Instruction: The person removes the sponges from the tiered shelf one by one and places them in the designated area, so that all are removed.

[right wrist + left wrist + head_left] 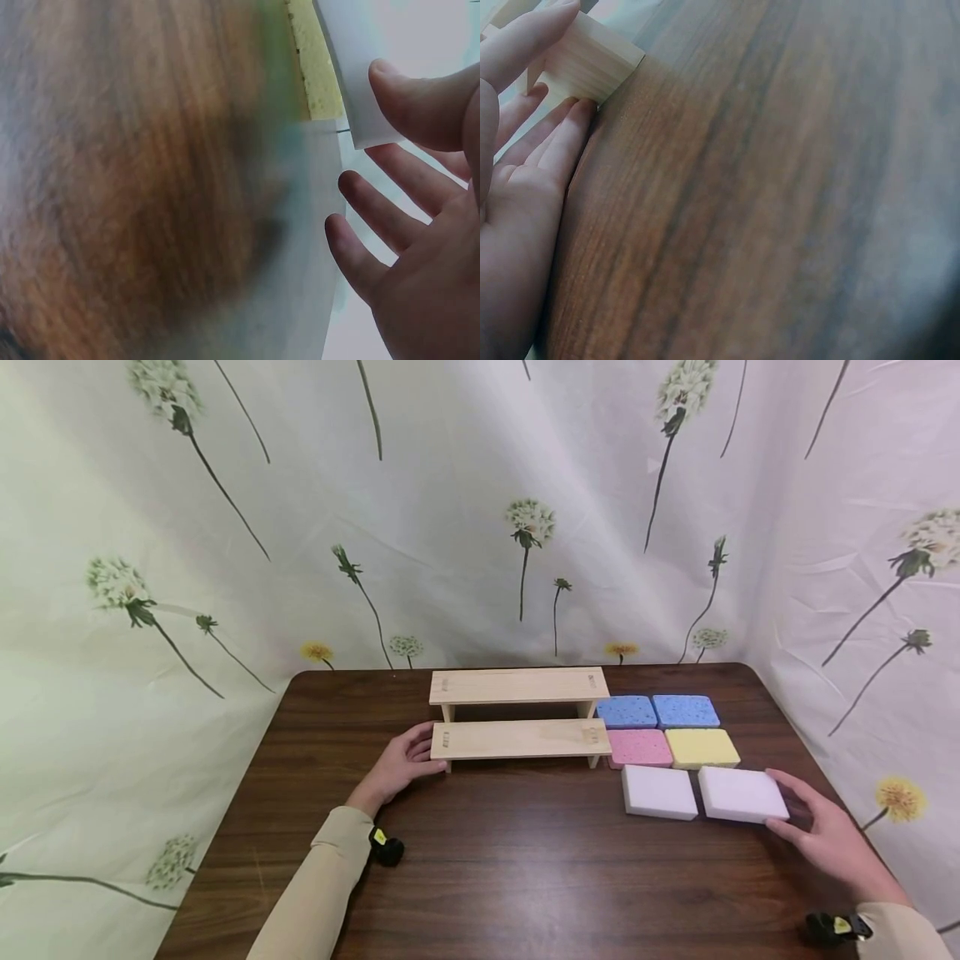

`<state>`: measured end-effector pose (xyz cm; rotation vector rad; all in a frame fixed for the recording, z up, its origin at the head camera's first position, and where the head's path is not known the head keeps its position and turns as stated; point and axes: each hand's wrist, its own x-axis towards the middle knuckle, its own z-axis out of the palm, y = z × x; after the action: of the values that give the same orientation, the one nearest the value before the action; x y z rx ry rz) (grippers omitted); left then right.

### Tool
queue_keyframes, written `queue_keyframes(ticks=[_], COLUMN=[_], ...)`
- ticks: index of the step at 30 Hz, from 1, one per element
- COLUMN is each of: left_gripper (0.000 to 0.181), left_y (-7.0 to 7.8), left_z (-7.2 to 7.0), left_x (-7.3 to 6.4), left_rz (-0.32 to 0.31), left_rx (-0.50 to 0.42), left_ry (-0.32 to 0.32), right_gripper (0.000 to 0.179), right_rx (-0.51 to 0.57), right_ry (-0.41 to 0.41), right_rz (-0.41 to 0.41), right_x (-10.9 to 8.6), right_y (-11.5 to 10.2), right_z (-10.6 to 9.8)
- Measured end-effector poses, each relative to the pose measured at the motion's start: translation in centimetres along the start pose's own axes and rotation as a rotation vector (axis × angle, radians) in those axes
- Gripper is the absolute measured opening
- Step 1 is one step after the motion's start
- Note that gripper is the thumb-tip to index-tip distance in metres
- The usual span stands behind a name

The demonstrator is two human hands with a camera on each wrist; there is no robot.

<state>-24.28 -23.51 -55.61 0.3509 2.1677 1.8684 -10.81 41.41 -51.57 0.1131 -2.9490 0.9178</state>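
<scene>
A pale two-tier wooden shelf (517,739) stands at the back middle of the table. My left hand (401,760) grips the left end of its lower tier, thumb at the front corner and fingers behind; in the left wrist view the fingertips meet the wooden end (600,67). On the far right, my right hand (828,835) pinches the outer end of a white sponge (742,795) between thumb and index finger. The other fingers stay spread off it, as the right wrist view shows. Another white sponge (658,792) lies just left of the held one.
Behind the white sponges lie a pink sponge (640,748) and a yellow sponge (702,748). Farther back are two blue sponges, left (627,712) and right (686,711). The dark wooden table (510,868) ends at a flowered cloth backdrop (450,527) behind and beside it.
</scene>
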Motion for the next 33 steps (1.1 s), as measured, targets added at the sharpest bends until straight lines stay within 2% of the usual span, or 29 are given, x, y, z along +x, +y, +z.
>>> queue_keyframes(ticks=[8, 17, 33], left_gripper=[0.088, 0.088, 0.09], left_y=[-0.3, -0.2, -0.1], left_z=[0.0, 0.0, 0.0], left_x=[0.0, 0.1, 0.1], left_rz=[0.008, 0.002, -0.008], left_rx=[0.003, 0.002, 0.01], left_ry=[0.002, 0.0, 0.002], right_gripper=[0.072, 0.071, 0.068], right_rx=[-0.05, -0.097, -0.088], right_ry=[0.014, -0.02, -0.05], right_rz=[-0.091, -0.08, -0.105], right_x=[0.3, 0.7, 1.5], right_y=[0.8, 1.0, 0.2], right_z=[0.6, 1.1, 1.8])
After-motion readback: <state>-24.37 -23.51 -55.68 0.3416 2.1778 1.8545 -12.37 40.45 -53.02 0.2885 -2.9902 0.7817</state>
